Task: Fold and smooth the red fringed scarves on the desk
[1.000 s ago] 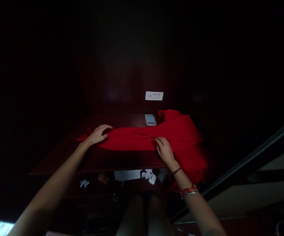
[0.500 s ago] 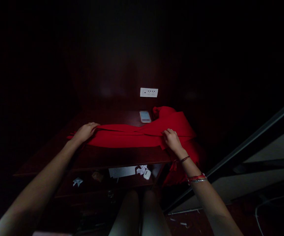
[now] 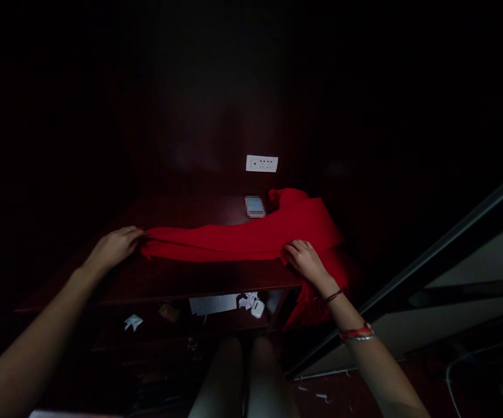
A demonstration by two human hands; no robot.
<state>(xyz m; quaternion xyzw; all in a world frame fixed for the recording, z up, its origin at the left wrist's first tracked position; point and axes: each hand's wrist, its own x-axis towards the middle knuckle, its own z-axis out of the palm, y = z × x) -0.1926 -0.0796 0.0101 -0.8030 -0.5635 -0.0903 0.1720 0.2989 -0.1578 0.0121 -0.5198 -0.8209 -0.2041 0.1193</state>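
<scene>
A red fringed scarf (image 3: pixel 229 239) lies in a long folded strip across the dark wooden desk (image 3: pixel 168 278). At its left end, my left hand (image 3: pixel 118 244) is closed with the fingertips pinching the cloth. My right hand (image 3: pixel 306 258) grips the strip's front edge toward the right, its fingers curled on the fabric. Beyond that hand the rest of the scarf is bunched, and a fringed part hangs over the desk's right side. Behind the strip lies a phone (image 3: pixel 255 206), its screen lit and blurred.
A white socket plate (image 3: pixel 262 164) is on the back wall. The open shelf below holds a sheet of paper (image 3: pixel 214 304), a white earbud case (image 3: pixel 257 308), a brown item (image 3: pixel 168 312) and a folded paper piece (image 3: pixel 133 322). A dark slanted metal bar (image 3: pixel 408 276) stands at right.
My left hand has slid left to the scarf's end and pinched it, drawing the strip straighter. My right hand has shifted along the edge and closed on the cloth. The view has moved slightly.
</scene>
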